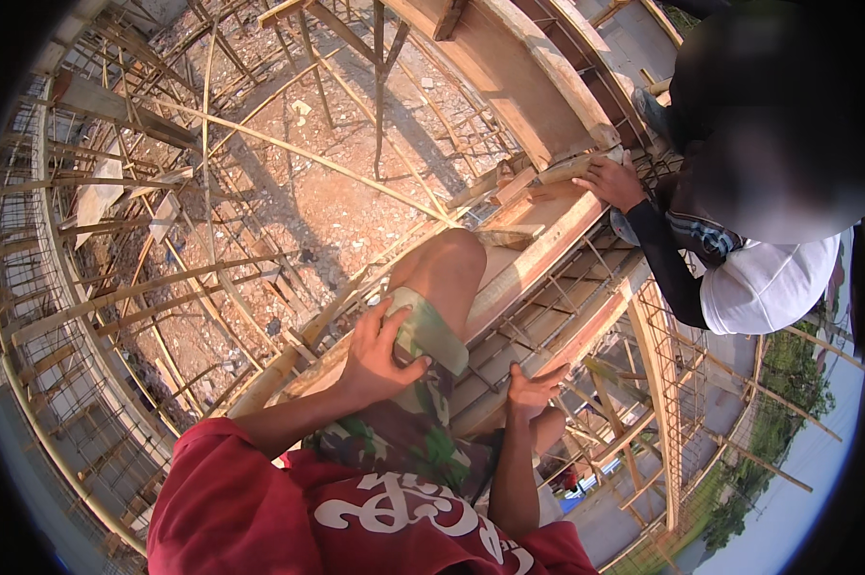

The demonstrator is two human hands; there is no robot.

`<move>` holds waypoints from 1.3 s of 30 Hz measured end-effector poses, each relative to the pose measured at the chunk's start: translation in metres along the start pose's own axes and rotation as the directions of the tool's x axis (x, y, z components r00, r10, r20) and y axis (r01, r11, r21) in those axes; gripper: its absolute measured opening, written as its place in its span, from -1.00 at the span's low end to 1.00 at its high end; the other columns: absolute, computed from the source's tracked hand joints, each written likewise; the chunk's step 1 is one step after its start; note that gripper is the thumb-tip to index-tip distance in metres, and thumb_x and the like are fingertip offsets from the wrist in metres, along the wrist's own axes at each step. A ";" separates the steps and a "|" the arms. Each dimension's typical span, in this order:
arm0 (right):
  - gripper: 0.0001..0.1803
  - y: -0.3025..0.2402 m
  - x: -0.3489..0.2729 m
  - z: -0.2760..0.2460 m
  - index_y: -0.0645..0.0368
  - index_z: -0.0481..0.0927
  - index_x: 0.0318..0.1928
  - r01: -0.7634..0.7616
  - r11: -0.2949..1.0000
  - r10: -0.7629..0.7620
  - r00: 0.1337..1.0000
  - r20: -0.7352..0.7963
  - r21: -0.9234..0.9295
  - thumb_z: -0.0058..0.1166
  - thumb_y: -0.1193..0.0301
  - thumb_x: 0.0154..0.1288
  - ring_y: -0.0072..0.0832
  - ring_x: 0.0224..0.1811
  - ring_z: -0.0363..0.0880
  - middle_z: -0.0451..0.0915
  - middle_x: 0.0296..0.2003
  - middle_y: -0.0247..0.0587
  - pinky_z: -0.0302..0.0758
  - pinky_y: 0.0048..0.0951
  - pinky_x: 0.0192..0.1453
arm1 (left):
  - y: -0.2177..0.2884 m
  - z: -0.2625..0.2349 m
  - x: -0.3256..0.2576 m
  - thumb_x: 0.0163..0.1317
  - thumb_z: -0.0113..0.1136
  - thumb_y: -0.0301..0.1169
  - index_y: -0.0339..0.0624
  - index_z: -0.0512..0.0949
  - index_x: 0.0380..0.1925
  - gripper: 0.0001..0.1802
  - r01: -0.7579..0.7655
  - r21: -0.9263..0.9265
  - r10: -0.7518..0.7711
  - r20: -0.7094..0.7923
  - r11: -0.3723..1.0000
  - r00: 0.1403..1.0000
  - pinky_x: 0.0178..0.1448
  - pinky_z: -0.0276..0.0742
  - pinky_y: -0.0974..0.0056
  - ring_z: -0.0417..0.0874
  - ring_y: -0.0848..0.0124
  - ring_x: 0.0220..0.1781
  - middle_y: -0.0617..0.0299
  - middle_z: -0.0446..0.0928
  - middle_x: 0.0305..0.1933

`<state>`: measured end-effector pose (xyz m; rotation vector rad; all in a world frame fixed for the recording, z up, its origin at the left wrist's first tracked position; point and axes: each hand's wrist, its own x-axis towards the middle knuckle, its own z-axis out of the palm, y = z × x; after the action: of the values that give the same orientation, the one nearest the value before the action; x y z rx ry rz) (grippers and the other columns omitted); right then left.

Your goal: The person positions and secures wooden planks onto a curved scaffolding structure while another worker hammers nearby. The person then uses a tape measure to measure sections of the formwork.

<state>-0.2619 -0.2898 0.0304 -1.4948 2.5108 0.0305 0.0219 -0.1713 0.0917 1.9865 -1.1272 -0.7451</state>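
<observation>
Two bare hands show, neither gripping anything. The left hand (380,350) lies flat with fingers spread on the hem of the camouflage shorts (408,422) over the raised thigh, just below the bent knee (449,264). The right hand (531,390) rests apart from it, fingers loosely splayed, on the rebar cage (557,307) inside the wooden beam formwork (538,254). Well away, a co-worker's hand (612,180) presses a short timber piece (571,168) at the formwork's far end.

Two own hands: left hand (380,350) on camouflage shorts (408,431) at raised knee, right hand (531,388) beside it. One co-worker's hand (610,182) beyond, on one short wood piece (571,168). One red shirt (260,508).
</observation>
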 end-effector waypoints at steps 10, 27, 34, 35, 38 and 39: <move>0.38 -0.002 -0.004 -0.005 -0.16 -0.17 0.63 0.022 0.998 -0.021 1.000 -0.011 0.055 0.50 0.04 -0.11 0.28 0.22 0.51 0.26 0.29 0.43 0.51 0.09 0.29 | 0.002 0.000 0.001 -0.02 0.52 -0.12 -0.09 0.38 0.35 -0.11 -0.007 0.071 0.006 0.010 0.997 1.000 0.44 0.27 -0.14 0.30 -0.19 0.39 -0.19 0.25 0.40; 0.33 -0.010 -0.007 -0.020 -0.06 -0.14 0.62 -0.012 0.991 0.005 0.999 0.054 0.134 0.48 0.10 -0.06 0.31 0.13 0.53 0.29 0.22 0.37 0.52 0.09 0.24 | -0.009 0.008 -0.001 -0.02 0.52 -0.17 -0.15 0.36 0.34 -0.10 -0.090 0.118 0.095 -0.034 0.989 0.995 0.44 0.27 -0.14 0.30 -0.18 0.40 -0.19 0.27 0.40; 0.30 -0.015 -0.010 -0.036 -0.04 -0.11 0.62 -0.021 0.977 0.003 0.997 0.081 0.212 0.48 0.16 -0.04 0.26 0.10 0.54 0.32 0.17 0.30 0.53 0.09 0.20 | -0.016 0.010 -0.004 0.01 0.51 -0.17 -0.11 0.33 0.37 -0.09 -0.053 0.105 0.056 -0.021 0.993 0.998 0.45 0.25 -0.14 0.28 -0.20 0.42 -0.20 0.23 0.42; 0.31 -0.016 -0.010 -0.036 -0.04 -0.11 0.62 -0.030 0.980 0.014 0.997 0.082 0.198 0.49 0.16 -0.05 0.28 0.10 0.54 0.32 0.18 0.32 0.53 0.08 0.20 | -0.018 0.010 -0.004 0.01 0.51 -0.17 -0.11 0.33 0.37 -0.09 -0.050 0.111 0.053 -0.020 0.993 0.998 0.46 0.25 -0.14 0.27 -0.20 0.42 -0.20 0.23 0.43; 0.32 -0.016 -0.007 -0.036 -0.04 -0.11 0.62 -0.052 0.983 0.035 0.995 0.096 0.176 0.50 0.16 -0.07 0.30 0.09 0.53 0.33 0.18 0.36 0.55 0.08 0.18 | -0.018 0.010 -0.003 0.02 0.50 -0.18 -0.13 0.33 0.37 -0.10 -0.033 0.115 0.036 -0.025 0.993 0.999 0.46 0.23 -0.15 0.26 -0.20 0.43 -0.21 0.22 0.43; 0.32 -0.015 -0.007 -0.036 -0.05 -0.11 0.62 -0.053 0.979 0.034 0.994 0.101 0.195 0.50 0.16 -0.06 0.29 0.08 0.54 0.34 0.17 0.35 0.56 0.08 0.16 | -0.016 0.009 -0.002 0.03 0.50 -0.18 -0.14 0.33 0.37 -0.11 -0.009 0.102 0.011 -0.020 0.995 1.000 0.47 0.23 -0.16 0.25 -0.20 0.44 -0.21 0.22 0.43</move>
<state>-0.2522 -0.2960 0.0685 -1.3277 2.3903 -0.1323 0.0215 -0.1667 0.0741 2.0666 -1.1834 -0.6719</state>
